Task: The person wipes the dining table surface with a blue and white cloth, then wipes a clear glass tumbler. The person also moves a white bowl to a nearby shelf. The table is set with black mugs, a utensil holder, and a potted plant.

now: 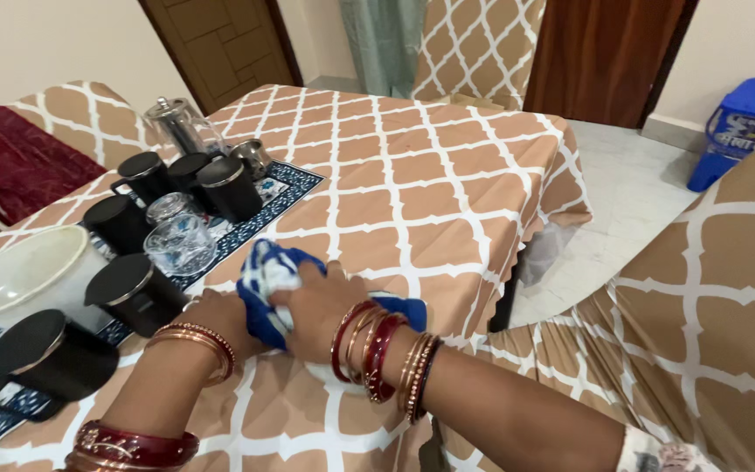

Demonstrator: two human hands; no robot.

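Head view: right hand (321,310) and left hand (220,319) close their fingers on a blue-and-white checked cloth (264,275) bunched between them, over a white object on the patterned counter (412,192).

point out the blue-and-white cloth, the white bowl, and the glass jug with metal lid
blue-and-white checked cloth (266,273), head view, on the bunched upper fold beside the hands
large white round bowl (19,273), head view, on its inner wall
clear glass jug with metal lid (176,125), head view, on the glass body
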